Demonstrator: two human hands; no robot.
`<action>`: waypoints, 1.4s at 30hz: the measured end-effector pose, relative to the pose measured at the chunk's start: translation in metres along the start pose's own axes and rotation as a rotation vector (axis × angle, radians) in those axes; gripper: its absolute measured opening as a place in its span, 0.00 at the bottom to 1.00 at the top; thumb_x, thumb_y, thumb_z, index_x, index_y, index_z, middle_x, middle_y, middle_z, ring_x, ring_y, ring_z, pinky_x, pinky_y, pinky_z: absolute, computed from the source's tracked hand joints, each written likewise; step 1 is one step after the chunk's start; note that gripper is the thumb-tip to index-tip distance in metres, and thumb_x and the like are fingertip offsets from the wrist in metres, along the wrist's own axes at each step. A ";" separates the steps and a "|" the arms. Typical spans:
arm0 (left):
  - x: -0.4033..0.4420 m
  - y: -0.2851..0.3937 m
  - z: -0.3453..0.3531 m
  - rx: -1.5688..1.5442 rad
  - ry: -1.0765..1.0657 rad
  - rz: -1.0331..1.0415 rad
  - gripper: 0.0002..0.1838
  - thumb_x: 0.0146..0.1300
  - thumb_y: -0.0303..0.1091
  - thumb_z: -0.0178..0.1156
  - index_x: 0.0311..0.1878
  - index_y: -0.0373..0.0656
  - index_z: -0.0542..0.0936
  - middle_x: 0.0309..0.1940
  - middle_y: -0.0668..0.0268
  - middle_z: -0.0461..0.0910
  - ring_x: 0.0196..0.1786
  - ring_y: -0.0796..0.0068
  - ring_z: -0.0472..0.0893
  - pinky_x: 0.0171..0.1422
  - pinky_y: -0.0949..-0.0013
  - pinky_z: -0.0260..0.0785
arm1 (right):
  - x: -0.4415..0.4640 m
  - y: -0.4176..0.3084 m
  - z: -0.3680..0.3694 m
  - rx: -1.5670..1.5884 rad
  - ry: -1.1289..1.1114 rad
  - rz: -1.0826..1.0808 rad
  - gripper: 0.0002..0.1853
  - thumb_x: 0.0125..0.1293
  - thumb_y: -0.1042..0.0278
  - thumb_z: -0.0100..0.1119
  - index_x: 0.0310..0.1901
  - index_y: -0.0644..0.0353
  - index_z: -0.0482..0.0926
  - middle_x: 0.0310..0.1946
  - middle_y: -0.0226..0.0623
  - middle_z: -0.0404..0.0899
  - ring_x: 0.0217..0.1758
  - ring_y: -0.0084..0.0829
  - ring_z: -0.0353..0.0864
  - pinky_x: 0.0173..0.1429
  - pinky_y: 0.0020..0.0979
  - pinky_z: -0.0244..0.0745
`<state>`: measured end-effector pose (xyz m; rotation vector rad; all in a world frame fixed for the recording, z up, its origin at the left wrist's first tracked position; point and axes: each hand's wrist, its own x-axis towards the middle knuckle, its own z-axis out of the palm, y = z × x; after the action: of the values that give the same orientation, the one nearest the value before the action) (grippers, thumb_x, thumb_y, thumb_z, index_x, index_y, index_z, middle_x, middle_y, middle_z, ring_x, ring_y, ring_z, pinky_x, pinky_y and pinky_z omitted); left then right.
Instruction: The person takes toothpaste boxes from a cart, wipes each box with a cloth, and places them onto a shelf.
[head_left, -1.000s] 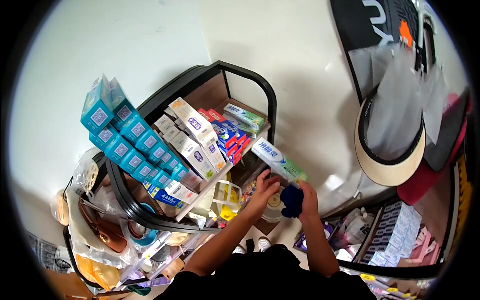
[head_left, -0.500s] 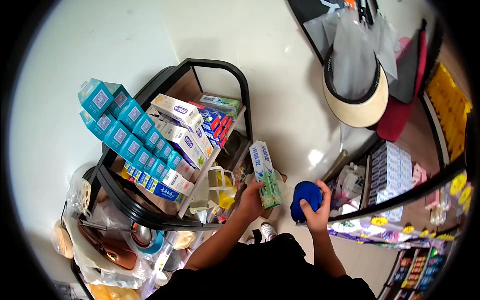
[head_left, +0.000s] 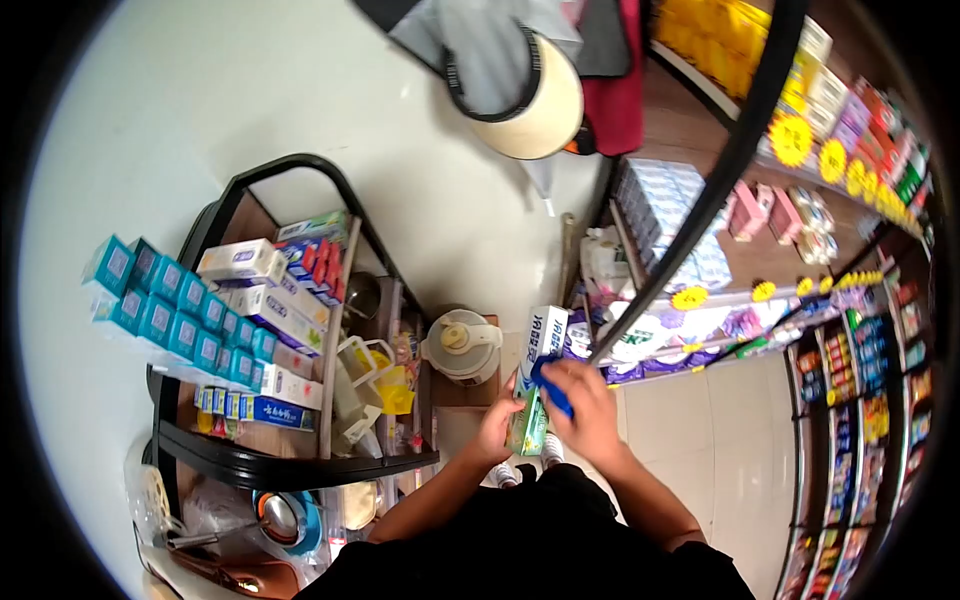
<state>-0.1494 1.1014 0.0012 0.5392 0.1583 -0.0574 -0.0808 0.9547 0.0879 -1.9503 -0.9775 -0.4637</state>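
Head view: a black-framed shelf (head_left: 300, 472) stands left of the fingers. On it, at its far-left side from the fingers, are stacked teal boxes (head_left: 185, 325) printed with QR codes. Well beyond the fingers hangs a pale sun visor (head_left: 560, 95); lettering on its dark band is illegible. A lidded white container (head_left: 463, 350) sits just beyond the left fingers. A white-and-green carton (head_left: 545, 328), its large blue characters too soft to read, is between the hands. The left hand (head_left: 497, 425) has fingers closed on its lower end; the right hand (head_left: 588, 408) has fingers curled over a blue cloth (head_left: 553, 388), overlapping the carton's right side.
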 end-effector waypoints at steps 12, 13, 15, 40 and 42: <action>0.026 -0.130 0.092 0.131 -0.170 -0.210 0.31 0.62 0.34 0.52 0.71 0.44 0.64 0.46 0.60 0.79 0.38 0.64 0.80 0.44 0.62 0.74 | -0.050 0.064 -0.173 -0.173 0.137 0.098 0.24 0.51 0.78 0.70 0.53 0.59 0.81 0.50 0.45 0.83 0.52 0.47 0.83 0.54 0.41 0.78; 0.030 -0.146 0.104 0.139 -0.171 -0.221 0.31 0.62 0.34 0.51 0.71 0.44 0.65 0.46 0.60 0.79 0.38 0.65 0.80 0.44 0.62 0.74 | -0.067 0.063 -0.190 -0.172 0.103 0.124 0.25 0.49 0.78 0.71 0.53 0.58 0.81 0.51 0.44 0.83 0.52 0.46 0.83 0.54 0.41 0.78; 0.043 -0.180 0.107 0.043 -0.308 -0.273 0.39 0.63 0.30 0.47 0.80 0.42 0.54 0.65 0.60 0.74 0.63 0.67 0.77 0.69 0.64 0.69 | -0.103 0.068 -0.219 -0.218 0.041 0.078 0.28 0.47 0.75 0.72 0.55 0.55 0.82 0.53 0.39 0.83 0.49 0.42 0.83 0.51 0.38 0.80; 0.168 -0.477 0.325 0.007 -0.544 -0.883 0.34 0.62 0.40 0.50 0.74 0.44 0.62 0.48 0.59 0.78 0.41 0.61 0.81 0.49 0.56 0.74 | -0.246 0.193 -0.518 -0.477 0.424 0.487 0.28 0.46 0.78 0.68 0.54 0.59 0.79 0.50 0.44 0.82 0.53 0.49 0.82 0.57 0.42 0.78; 0.194 -0.488 0.355 0.096 -0.452 -0.872 0.33 0.64 0.38 0.47 0.74 0.46 0.63 0.52 0.59 0.79 0.49 0.61 0.81 0.58 0.55 0.75 | -0.253 0.197 -0.514 -0.456 0.335 0.508 0.29 0.46 0.75 0.70 0.55 0.56 0.80 0.50 0.39 0.82 0.52 0.45 0.83 0.53 0.40 0.80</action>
<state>0.0430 0.4977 0.0221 0.5066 -0.0624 -1.0327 -0.0560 0.3493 0.0980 -2.3224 -0.1492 -0.7281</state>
